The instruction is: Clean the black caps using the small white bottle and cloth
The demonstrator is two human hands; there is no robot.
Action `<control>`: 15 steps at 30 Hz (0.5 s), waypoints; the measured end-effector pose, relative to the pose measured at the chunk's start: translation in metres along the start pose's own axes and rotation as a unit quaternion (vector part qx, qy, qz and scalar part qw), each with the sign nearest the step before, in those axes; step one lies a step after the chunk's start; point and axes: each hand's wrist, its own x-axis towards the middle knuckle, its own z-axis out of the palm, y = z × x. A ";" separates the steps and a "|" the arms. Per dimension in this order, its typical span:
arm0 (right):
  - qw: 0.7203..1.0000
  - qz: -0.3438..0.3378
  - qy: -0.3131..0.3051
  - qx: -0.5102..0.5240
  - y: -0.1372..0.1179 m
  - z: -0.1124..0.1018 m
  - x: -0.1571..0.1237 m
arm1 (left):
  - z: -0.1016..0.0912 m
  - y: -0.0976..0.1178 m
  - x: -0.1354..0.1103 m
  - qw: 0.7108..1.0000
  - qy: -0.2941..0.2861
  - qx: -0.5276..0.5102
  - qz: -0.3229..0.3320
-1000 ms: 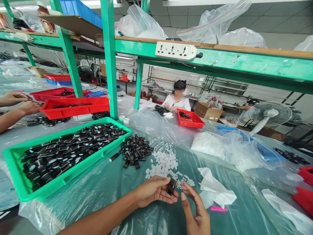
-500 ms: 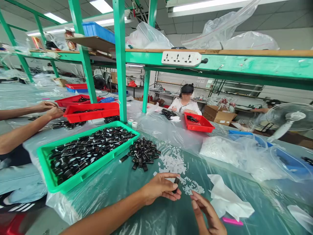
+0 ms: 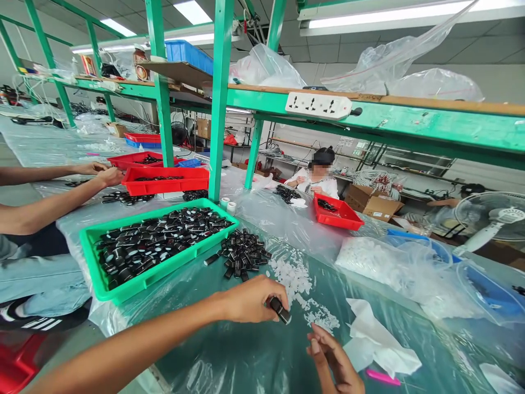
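Between the thumb and fingers of my left hand is a small black rectangular piece with a shiny band, tilted down to the right. My right hand is at the lower edge with thumb and index fingertips close together; anything between them is too small to make out. Just beyond it lie small white bits and a spread of flat white pieces. A heap of like black pieces lies beyond my left hand. More black pieces fill the green tray at the left.
White paper and a pink tool lie right of my right hand. Clear bags of white pieces stand farther right. A co-worker's hands are near a red tray; another person sits opposite. A green shelf frame rises ahead.
My left hand has turned over, palm now downward, and tilted the black piece toward me. My right hand has shifted slightly left. The whole view has swung a little to the left.
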 end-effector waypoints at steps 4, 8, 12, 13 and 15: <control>1.000 0.013 -0.025 0.002 0.001 0.002 -0.004 | -0.004 0.010 -0.001 0.995 -0.074 -0.034 0.061; 0.998 -0.024 -0.046 0.023 0.003 0.004 -0.007 | -0.005 0.014 0.000 0.989 -0.111 -0.070 0.072; 0.993 -0.080 -0.077 0.047 0.002 0.005 -0.007 | -0.003 0.013 0.003 0.987 -0.125 -0.072 0.076; 0.991 -0.088 -0.084 0.048 0.001 0.005 -0.007 | -0.002 0.013 0.004 0.986 -0.129 -0.070 0.079; 0.991 -0.090 -0.092 0.042 -0.002 0.005 -0.007 | -0.001 0.011 0.006 0.985 -0.133 -0.065 0.085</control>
